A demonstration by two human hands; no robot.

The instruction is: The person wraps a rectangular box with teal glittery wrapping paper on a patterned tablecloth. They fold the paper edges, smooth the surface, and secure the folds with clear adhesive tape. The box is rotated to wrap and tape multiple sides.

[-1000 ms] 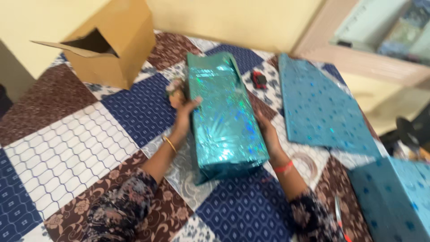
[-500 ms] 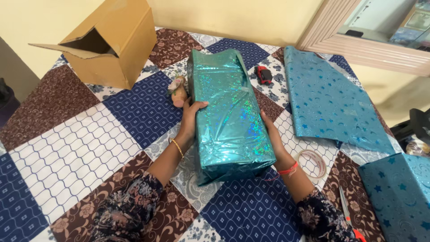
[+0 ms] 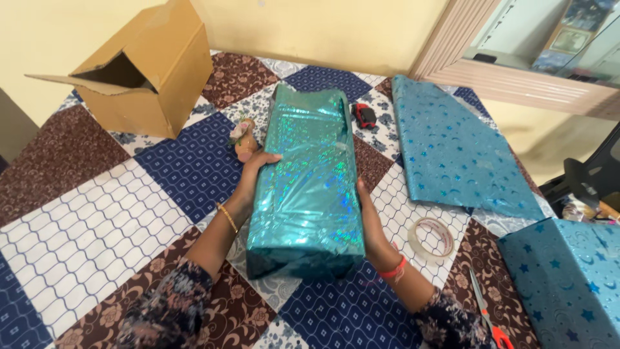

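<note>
A long box wrapped in shiny teal holographic paper point(image 3: 307, 187) lies lengthwise on the patchwork bedspread point(image 3: 116, 213). My left hand point(image 3: 250, 178) presses its left side, thumb over the top edge. On the other side my right hand point(image 3: 369, 223) grips the box, mostly hidden behind it. Loose wrapping paper sticks out unfolded at the far end of the box.
An open cardboard box point(image 3: 139, 71) lies at the back left. A small figurine point(image 3: 243, 137) stands by my left hand. A red toy car point(image 3: 365, 115), a blue star-patterned paper sheet point(image 3: 452, 152), a clear tape roll point(image 3: 431, 237), scissors point(image 3: 484, 313) and a blue wrapped box point(image 3: 568, 278) lie on the right.
The wrapped box has slid a little toward me and turned straighter, both hands staying on its sides. The view has steadied and shifted slightly.
</note>
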